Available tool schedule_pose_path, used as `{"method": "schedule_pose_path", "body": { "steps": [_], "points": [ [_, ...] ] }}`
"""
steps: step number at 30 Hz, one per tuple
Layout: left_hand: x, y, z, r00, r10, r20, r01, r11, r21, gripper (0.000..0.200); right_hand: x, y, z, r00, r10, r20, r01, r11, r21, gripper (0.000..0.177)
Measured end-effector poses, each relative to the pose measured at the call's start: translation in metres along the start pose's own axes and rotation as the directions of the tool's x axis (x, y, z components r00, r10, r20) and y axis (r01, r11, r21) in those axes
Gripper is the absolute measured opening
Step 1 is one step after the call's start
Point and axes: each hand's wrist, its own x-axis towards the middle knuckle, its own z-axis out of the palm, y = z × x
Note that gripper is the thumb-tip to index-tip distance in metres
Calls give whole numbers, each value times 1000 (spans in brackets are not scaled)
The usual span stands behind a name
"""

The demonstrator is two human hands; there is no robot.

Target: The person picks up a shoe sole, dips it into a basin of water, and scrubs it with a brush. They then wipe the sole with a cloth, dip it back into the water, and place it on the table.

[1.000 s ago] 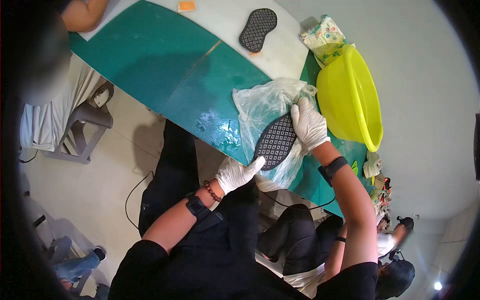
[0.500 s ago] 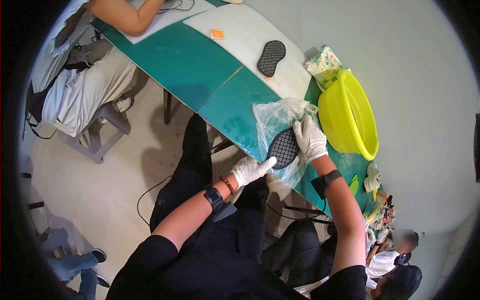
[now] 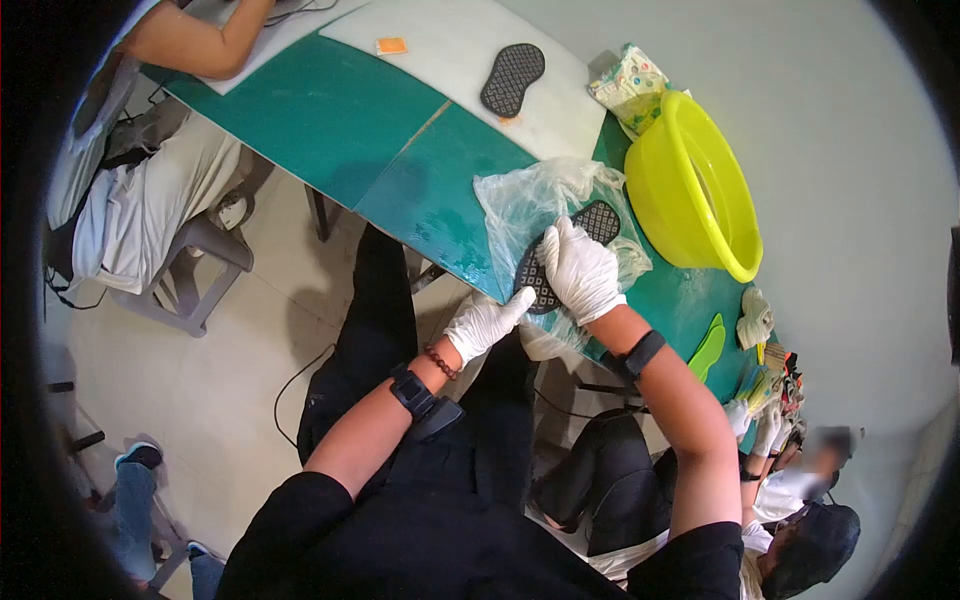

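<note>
A black shoe sole [image 3: 600, 221] with a pale square tread pattern lies tread up on a clear plastic bag [image 3: 510, 205] at the table's near edge. My left hand [image 3: 488, 325], in a white glove, grips its near end with the thumb on top and the fingers hidden beneath. Across the middle of the sole rests my gloved right hand [image 3: 580, 272], its fingers curled closed and pressed down. Whatever those fingers may hold is hidden from view. Farther back, a second, similar sole [image 3: 514, 80] lies on a white board [image 3: 440, 50].
A yellow-green basin [image 3: 660, 180] stands right of the bag, with a printed packet [image 3: 628, 88] behind it. An orange sachet [image 3: 391, 46] is on the board. Green flat pieces [image 3: 708, 348] and a cloth [image 3: 755, 318] lie rightward. A person's arm [image 3: 205, 40] rests at far left.
My right hand has shifted from the sole's right side onto its middle, uncovering the far end. My left hand still holds the near end. The whole view has shifted somewhat.
</note>
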Motion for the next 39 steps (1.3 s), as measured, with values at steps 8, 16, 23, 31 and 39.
{"method": "schedule_pose_path", "body": {
  "steps": [8, 16, 23, 31, 39],
  "points": [
    [0, 1, 2, 987, 133, -89, -130, 991, 44, 43, 34, 57, 17, 998, 66, -10, -67, 989, -132, 34],
    [2, 4, -4, 991, 135, 17, -136, 987, 82, 43, 74, 119, 19, 969, 247, 10, -238, 945, -225, 46],
    [8, -29, -1, 834, 545, 82, -520, 729, 445, 32, 5, 20, -21, 993, 105, 59, -116, 966, 233, 32],
    [1, 4, -2, 973, 231, -7, -229, 966, 120, 30, -18, -18, -3, 1000, -6, -11, 8, 977, 211, 18],
    [1, -6, -1, 989, 144, -24, -143, 989, 31, 52, -1, 6, -3, 999, 16, 28, -23, 960, 279, 26]
  ]
}}
